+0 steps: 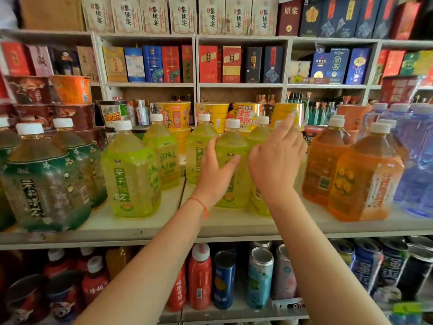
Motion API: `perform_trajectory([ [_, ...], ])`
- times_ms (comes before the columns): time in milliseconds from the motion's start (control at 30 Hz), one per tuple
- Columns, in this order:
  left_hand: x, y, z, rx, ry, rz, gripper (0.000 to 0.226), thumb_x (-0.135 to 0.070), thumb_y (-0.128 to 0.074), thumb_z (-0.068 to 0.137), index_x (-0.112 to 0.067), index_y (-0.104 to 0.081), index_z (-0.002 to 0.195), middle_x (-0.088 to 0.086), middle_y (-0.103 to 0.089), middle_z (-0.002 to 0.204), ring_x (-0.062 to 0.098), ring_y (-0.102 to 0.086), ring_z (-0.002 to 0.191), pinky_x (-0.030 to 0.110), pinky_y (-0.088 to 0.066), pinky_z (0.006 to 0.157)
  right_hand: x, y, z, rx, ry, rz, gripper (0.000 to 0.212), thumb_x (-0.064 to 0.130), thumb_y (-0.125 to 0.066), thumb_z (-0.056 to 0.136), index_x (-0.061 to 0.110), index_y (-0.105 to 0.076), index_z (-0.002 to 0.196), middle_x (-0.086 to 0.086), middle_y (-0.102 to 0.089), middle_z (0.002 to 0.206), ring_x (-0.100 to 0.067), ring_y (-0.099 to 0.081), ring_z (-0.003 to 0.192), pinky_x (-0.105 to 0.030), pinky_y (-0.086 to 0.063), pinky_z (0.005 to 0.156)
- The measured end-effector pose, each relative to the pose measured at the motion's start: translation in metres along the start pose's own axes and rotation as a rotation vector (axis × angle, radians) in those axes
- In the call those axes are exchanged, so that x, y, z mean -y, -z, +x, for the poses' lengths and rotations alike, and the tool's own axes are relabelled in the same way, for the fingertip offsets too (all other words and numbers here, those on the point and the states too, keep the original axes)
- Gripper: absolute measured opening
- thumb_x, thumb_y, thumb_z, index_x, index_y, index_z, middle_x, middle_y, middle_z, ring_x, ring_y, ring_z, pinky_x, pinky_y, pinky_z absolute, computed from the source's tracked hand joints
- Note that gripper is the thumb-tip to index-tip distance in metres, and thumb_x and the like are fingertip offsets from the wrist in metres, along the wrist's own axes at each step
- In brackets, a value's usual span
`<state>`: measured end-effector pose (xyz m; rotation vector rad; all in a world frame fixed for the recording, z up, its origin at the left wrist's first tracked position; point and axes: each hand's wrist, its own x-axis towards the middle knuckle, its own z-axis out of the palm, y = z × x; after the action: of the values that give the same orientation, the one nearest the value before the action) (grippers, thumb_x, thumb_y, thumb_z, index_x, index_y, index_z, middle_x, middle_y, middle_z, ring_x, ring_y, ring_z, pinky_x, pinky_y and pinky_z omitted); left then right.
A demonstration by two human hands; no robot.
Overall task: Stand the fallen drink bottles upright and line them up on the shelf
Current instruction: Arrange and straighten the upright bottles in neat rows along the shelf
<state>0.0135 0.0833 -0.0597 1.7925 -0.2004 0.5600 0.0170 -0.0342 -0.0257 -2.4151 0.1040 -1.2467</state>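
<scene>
1. Head view: shelf board (234,225), white and worn, carries a row of large upright plastic drink bottles with white caps.
2. Left hand (214,171), with a red string at its wrist, lies against the front and left side of a yellow-green tea bottle (233,151) at the middle of the row; its fingers are spread and nearly straight, the thumb across the label, not curled tight round it.
3. Right hand (277,160) is just right of that bottle, covering a second yellow-green bottle (259,134) behind it; the fingers (290,123) reach up and back, loosely spread, near a yellow noodle cup (287,113). Whether they touch it I cannot tell.
4. Both bottles stand upright between the two hands.
5. Another yellow-green bottle (131,174) stands to the left, dark green bottles (44,184) beyond it.
6. Orange drink bottles (363,179) stand to the right, pale blue water bottles (417,160) past them.
</scene>
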Motion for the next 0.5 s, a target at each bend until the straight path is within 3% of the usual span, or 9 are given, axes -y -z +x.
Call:
perform_trajectory([
  [100,-0.011,-0.005,-0.003,0.102,0.044,-0.013,0.065,-0.029,-0.053,0.104,-0.035,-0.017,0.159,-0.007,-0.023,0.165,0.016,-0.021,0.151,0.037,-0.021,0.121,0.0,-0.001,-0.003,-0.06,0.063,0.06,0.073,0.012,-0.044,0.093,-0.008,-0.012,0.155,-0.032,-0.011,0.161,-0.045,-0.006,0.152,-0.052,-0.007,0.124],
  [167,-0.018,0.006,-0.008,0.097,-0.014,0.097,0.055,-0.026,-0.052,0.105,-0.027,-0.032,0.156,-0.004,-0.03,0.163,0.015,-0.024,0.151,0.033,-0.021,0.12,0.009,-0.003,-0.009,-0.127,0.147,0.16,0.068,0.01,-0.047,0.09,-0.008,-0.026,0.152,-0.032,-0.016,0.16,-0.045,-0.007,0.152,-0.052,-0.007,0.125],
  [267,-0.028,0.046,-0.021,-0.283,-0.426,0.458,0.03,-0.016,-0.056,0.098,-0.013,-0.068,0.126,0.011,-0.054,0.143,0.025,-0.045,0.137,0.037,-0.033,0.116,0.028,-0.009,-0.018,-0.125,0.359,0.299,0.05,0.008,-0.052,0.089,-0.001,-0.053,0.138,-0.026,-0.036,0.154,-0.043,-0.022,0.15,-0.053,-0.014,0.124],
  [333,-0.03,0.077,-0.025,-0.643,-0.613,0.608,0.029,-0.013,-0.06,0.089,-0.007,-0.069,0.116,0.015,-0.058,0.128,0.03,-0.051,0.125,0.045,-0.04,0.108,0.043,-0.017,-0.023,-0.036,0.501,0.336,0.034,0.009,-0.056,0.09,0.001,-0.065,0.122,-0.023,-0.049,0.146,-0.041,-0.034,0.145,-0.054,-0.019,0.123],
  [400,-0.026,0.106,-0.025,-0.833,-0.55,0.68,0.044,-0.02,-0.068,0.084,-0.005,-0.06,0.125,0.018,-0.055,0.13,0.034,-0.05,0.125,0.051,-0.04,0.106,0.059,-0.028,-0.028,0.118,0.572,0.394,0.024,0.011,-0.057,0.092,0.003,-0.071,0.11,-0.019,-0.059,0.135,-0.039,-0.045,0.136,-0.05,-0.026,0.12],
  [500,-0.007,0.14,-0.021,-0.659,-0.165,0.705,0.092,-0.042,-0.081,0.076,-0.009,-0.035,0.149,0.016,-0.044,0.147,0.033,-0.042,0.135,0.05,-0.035,0.113,0.085,-0.045,-0.03,0.412,0.497,0.539,0.031,0.015,-0.057,0.096,0.008,-0.064,0.126,-0.01,-0.058,0.132,-0.028,-0.051,0.124,-0.03,-0.036,0.102],
])
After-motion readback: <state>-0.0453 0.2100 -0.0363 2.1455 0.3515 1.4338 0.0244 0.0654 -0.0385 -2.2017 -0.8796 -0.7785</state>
